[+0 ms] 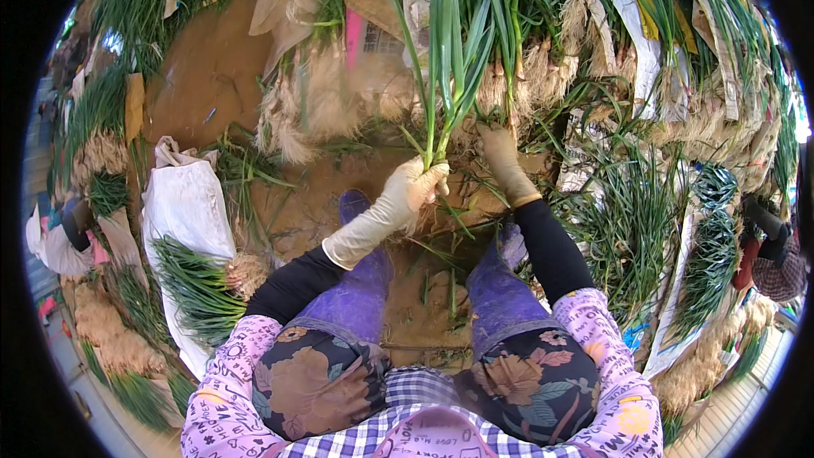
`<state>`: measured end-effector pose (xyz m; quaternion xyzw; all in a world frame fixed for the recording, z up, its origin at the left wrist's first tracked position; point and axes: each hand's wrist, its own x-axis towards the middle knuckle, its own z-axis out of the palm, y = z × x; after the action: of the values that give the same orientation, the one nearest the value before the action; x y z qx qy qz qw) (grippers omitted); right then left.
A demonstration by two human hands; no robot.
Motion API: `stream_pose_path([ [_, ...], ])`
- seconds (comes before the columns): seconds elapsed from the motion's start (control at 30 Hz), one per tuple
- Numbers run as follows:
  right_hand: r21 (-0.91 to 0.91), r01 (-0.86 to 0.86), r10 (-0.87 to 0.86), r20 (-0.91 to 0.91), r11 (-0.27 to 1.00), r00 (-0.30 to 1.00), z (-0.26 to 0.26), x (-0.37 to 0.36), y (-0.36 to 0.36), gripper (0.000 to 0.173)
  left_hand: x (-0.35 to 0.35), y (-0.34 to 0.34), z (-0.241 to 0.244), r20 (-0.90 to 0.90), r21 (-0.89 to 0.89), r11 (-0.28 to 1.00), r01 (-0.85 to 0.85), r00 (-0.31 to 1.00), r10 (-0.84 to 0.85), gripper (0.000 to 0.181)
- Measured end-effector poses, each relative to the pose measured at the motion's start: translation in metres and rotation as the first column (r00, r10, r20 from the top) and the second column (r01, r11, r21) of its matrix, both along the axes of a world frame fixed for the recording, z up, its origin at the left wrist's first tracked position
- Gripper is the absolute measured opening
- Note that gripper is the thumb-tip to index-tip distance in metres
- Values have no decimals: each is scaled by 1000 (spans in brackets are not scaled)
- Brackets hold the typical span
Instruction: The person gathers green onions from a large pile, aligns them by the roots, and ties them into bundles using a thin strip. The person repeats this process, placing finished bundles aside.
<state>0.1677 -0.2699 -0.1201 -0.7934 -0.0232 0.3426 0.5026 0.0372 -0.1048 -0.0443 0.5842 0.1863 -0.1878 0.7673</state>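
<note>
My left hand [413,189], in a pale rubber glove, is closed around the lower stems of a few long-leaved allium stalks [445,76]. They look like green garlic or leeks, and their leaves point away from me. My right hand [505,156], in a soiled glove, reaches forward to the root end of the heaped allium plants [499,92]. Its fingertips are at the base of a stalk there, partly hidden, so whether they grip it I cannot tell. Pale fibrous roots [350,89] hang from the row of plants before me.
Muddy water [197,76] covers ground at the left. A white woven sack [187,210] bears a trimmed-looking bundle [197,286] of the plants. Loose leaves [629,222] lie at right, beside lined-up bundles [706,267]. My purple boots [369,280] stand in mud. Other people [779,261] are at both sides.
</note>
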Motion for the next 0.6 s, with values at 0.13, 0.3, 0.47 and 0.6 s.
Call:
stream_pose_path([
  [0.13, 788, 48, 440, -391, 613, 808, 43, -26, 22, 35, 1, 4, 16, -48, -399, 917, -12, 999, -8, 21],
  [0.3, 394, -31, 190, -373, 919, 908, 64, -46, 43, 46, -2, 19, 13, -163, -735, 669, -109, 986, -18, 23],
  [0.47, -430, -377, 538, 359, 820, 762, 61, -49, 16, 44, -5, 62, 7, -203, -697, 685, -210, 975, 93, 28],
  [0.6, -351, -810, 836, -115, 470, 536, 78, -52, -44, 46, 12, 106, 17, 254, -823, 567, 31, 913, 318, 36],
])
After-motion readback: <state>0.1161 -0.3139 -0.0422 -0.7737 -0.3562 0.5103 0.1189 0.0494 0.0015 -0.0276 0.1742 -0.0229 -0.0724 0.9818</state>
